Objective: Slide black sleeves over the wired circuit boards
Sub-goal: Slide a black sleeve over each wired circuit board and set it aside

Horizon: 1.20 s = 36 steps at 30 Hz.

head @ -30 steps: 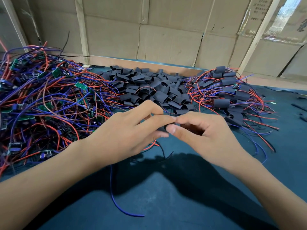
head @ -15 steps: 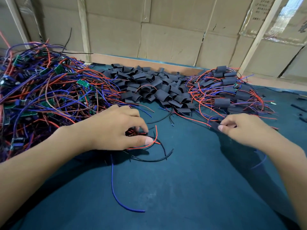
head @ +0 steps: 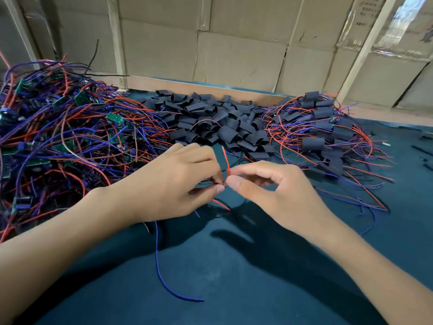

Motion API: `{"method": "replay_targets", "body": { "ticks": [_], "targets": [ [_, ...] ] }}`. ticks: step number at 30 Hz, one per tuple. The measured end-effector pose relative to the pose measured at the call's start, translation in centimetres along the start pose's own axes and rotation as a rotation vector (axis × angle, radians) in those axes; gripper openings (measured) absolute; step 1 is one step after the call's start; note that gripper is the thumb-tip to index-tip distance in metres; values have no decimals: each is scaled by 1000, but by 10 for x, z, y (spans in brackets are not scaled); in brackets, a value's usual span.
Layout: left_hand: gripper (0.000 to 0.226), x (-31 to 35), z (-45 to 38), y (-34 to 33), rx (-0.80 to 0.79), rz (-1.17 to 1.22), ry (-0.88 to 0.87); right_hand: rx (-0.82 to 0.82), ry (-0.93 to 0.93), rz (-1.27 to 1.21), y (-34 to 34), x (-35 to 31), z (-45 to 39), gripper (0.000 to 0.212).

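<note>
Both hands, left hand (head: 168,184) and right hand (head: 276,191), pinch a red wire (head: 226,164) between them.

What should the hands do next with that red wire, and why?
Probably gather the loose wires together. The left hand and right hand pinch a red wire that sticks up, and neither holds a sleeve. Bunched wires would likely slip more easily into one from the black sleeve pile just behind.
</note>
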<state>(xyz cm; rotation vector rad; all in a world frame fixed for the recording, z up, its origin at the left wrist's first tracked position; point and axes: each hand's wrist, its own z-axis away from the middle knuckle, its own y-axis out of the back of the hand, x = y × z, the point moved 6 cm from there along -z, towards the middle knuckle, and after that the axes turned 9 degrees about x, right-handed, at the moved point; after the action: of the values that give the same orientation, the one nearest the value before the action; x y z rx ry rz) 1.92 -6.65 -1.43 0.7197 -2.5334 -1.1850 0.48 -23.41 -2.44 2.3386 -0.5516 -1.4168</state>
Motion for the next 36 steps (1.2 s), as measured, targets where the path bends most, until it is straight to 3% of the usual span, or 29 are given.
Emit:
{"method": "replay_targets", "body": {
  "ticks": [3, 5, 10, 13, 17, 19, 21, 22, 24, 27, 29, 36],
  "targets": [
    [18, 7, 0, -3, -5, 8, -44, -1, -2, -110, -3, -1, -1, 7],
    [17, 5, 2, -5, -29, 81, -16, 40, 7, -127, 2, 1, -4, 9],
    [39, -20, 11, -6, -136, 180, 207, 342, -119, -303, 35, 16, -13, 16],
    [32, -29, 13, -3, -190, 196, 227, 427, -243, -321, 49, 29, -17, 14],
    [17, -33, 14, -5, -193, 158, 208, 288, -433, -157, 42, 48, -20, 6],
    [16, -33, 13, -5, -175, 160, 208, 267, -455, 48, 41, 58, -17, 29],
    [16, -31, 13, -4, -168, 173, 199, 300, -305, 318, 41, 54, -14, 64],
    [16, -30, 13, -4, -172, 183, 190, 331, -181, 372, 40, 44, -13, 70],
    [16, -28, 12, -5, -192, 202, 172, 273, 106, 335, 29, 21, -10, 55],
    [16, -25, 12, -8, -207, 216, 153, -104, 364, 437, -14, 5, 0, 25],
    [15, -26, 12, -8, -213, 217, 154, -211, 344, 493, -30, 9, 5, 22],
    [9, -35, 14, -11, -220, 179, 212, -246, 158, 505, 0, 29, -4, 13]
  ]
}}
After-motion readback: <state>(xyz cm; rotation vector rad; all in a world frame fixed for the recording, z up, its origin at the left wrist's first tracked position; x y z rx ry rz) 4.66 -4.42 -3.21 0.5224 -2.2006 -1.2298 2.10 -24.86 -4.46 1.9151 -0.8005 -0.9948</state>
